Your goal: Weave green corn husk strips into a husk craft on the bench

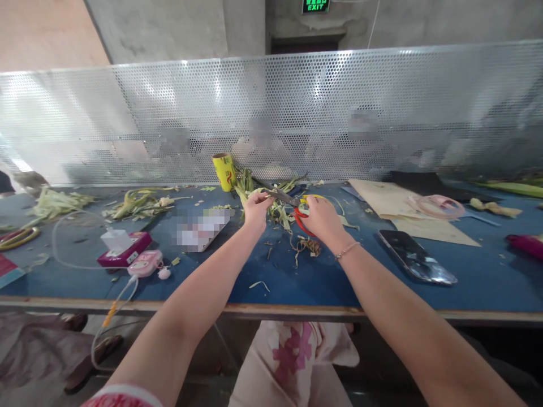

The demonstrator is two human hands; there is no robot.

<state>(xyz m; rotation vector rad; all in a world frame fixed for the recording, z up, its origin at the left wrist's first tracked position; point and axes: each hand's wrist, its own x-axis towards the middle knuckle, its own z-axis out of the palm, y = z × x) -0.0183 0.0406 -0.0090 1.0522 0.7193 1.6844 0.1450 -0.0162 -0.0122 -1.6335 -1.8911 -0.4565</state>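
Two bare hands work close together over the middle of a blue tabletop [297, 288]: the right hand [322, 217] is closed around scissors with grey metal blades and red handles [291, 199], while the left hand [257, 209] has thumb and fingers drawn narrow beside the blade tips. I cannot tell whether a strip is pinched between them. Pale green, stringy husk strips [280, 213] lie beneath and just beyond both hands, the stuff that seems to be in work. To cut well, I would keep the left fingertips back from the blades, hold the strips taut and snip in short bites, so the fibres part without tearing.

Around them, a yellow printed cardboard tube [224, 172] stands behind the left hand, near the perforated metal screen [297, 102], and a small brown dry tuft [313, 247] lies just below the right hand. To the right rest a black glossy phone [416, 257] and beige paper sheets [377, 199]; to the left, a magenta box [127, 249] and a pink case with a white cable [145, 263]. The loose strips crowding the blades look likeliest to get in the way
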